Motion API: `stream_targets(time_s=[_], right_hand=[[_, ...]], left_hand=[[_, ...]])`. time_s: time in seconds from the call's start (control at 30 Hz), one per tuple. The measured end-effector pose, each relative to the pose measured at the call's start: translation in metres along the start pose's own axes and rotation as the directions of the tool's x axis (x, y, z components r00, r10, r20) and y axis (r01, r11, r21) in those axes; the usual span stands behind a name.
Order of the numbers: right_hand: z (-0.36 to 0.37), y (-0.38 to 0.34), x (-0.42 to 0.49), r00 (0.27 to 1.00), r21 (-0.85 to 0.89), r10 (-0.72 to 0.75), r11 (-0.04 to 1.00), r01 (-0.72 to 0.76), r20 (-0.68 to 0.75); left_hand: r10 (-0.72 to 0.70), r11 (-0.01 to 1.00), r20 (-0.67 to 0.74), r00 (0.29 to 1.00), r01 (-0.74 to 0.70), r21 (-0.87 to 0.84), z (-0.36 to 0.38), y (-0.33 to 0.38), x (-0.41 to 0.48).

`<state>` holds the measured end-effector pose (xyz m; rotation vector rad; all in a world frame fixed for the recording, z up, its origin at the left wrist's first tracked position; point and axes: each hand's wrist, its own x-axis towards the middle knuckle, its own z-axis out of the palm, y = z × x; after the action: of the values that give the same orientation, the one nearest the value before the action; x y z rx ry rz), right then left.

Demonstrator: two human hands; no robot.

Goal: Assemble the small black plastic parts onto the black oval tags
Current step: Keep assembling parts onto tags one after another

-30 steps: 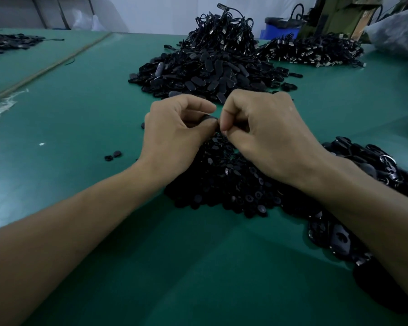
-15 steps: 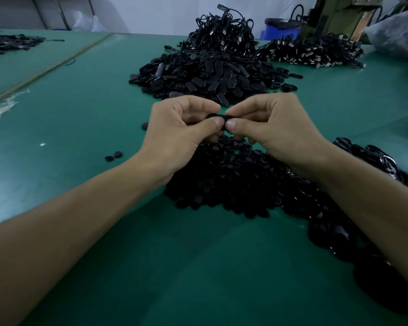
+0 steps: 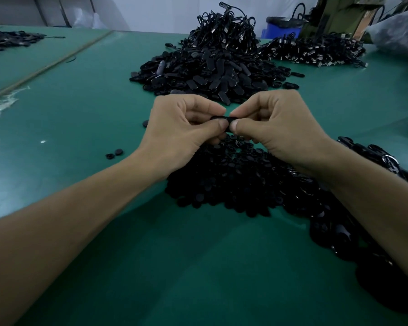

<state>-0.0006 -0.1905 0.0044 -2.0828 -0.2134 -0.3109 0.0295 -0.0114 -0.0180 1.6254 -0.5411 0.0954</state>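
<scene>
1. Your left hand [image 3: 181, 128] and right hand [image 3: 276, 123] are both curled, each pinching one end of a single black oval tag [image 3: 222, 118] between thumb and forefinger. The tag sits level between the two thumbs, raised off the tabletop [image 3: 80, 102].
2. The small part cannot be seen. Your fingertips cover the joint, so I cannot tell whether it is seated.
3. Judged step: pressing the part home.
4. Risk: uneven thumb pressure could tilt the part so that it seats crooked or pops out.
5. Risk: the heap of small black parts [image 3: 233, 180] lies directly beneath your hands. A dropped part or a half-fitted tag would vanish into it, black on black.
6. Risk: the pile of oval tags [image 3: 210, 76] lies just beyond your knuckles, so a careless release could mix finished work with blanks.
7. Risk: your right forearm crosses a further dark pile [image 3: 375, 158] and could scatter it.
8. Two loose parts [image 3: 114, 154] lie well left of your left wrist.
</scene>
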Motion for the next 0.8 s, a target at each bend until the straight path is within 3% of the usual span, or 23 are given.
stream_targets(time_s=[0.23,0.33,0.4,0.5,0.6,0.7,0.8], right_hand=[[0.0,-0.001,-0.001,0.998,0.001,-0.042,0.999,0.042,0.051],[-0.004,-0.002,0.0,0.999,-0.059,-0.018,0.998,0.02,0.033],[-0.011,0.0,0.003,0.998,-0.182,0.014,0.983,-0.024,-0.054],[-0.027,0.004,0.007,0.983,-0.447,0.067,0.884,-0.138,-0.171],[-0.036,0.012,0.01,0.956,-0.637,0.251,0.716,-0.287,-0.149],[-0.035,0.009,0.007,0.918,-0.713,0.381,0.613,-0.34,-0.109],[-0.032,0.005,0.004,0.911,-0.742,0.401,0.581,-0.335,-0.098]], left_hand=[[0.005,1.0,0.009,1.0,-0.005,-0.001,-0.004,-0.002,0.002],[0.022,0.998,-0.055,0.998,-0.018,0.061,-0.005,-0.005,0.005],[0.01,0.998,-0.146,0.989,0.0,0.069,-0.011,-0.008,0.01],[-0.009,0.996,-0.306,0.952,0.037,0.085,-0.03,-0.016,0.022],[0.021,0.983,-0.385,0.923,0.051,0.177,-0.047,-0.025,0.031],[0.01,0.977,-0.43,0.903,0.082,0.196,-0.058,-0.033,0.036],[0.019,0.953,-0.445,0.896,0.119,0.28,-0.064,-0.04,0.038]])
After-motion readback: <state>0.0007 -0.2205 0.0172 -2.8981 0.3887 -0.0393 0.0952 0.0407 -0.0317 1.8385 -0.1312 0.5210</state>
